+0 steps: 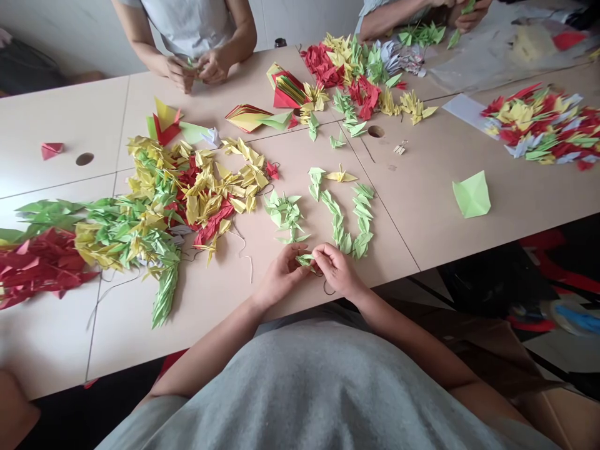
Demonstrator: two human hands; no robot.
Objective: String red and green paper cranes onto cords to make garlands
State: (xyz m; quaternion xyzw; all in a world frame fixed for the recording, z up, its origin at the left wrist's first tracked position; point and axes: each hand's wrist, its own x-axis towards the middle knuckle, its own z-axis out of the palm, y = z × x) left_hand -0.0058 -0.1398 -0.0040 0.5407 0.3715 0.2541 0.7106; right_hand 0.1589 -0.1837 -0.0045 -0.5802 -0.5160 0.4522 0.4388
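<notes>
Item in work: 1 green paper crane, located at the near edge of the table, between the wearer's hands. Left hand: fingers curled, thumb and fingertips closed on the crane. Right hand: thumb and fingertips pinched together on the crane's right end. A dark thread loops below the right hand.

Just beyond the hands lie a short cluster of green cranes and, right of it, 2 curved rows, the middle row and the right row. A single yellow crane sits near their far ends.

To the left, a large heap of yellow, green and red cranes spreads across the table, a pale string trailing beside it. To the right, 1 creased green square sheet lies apart; farther off is a mixed-colour pile of cranes. A metal binder clip rests near a round hole.

Across the table, 2 co-workers, one at left and another at right, handle green paper.
</notes>
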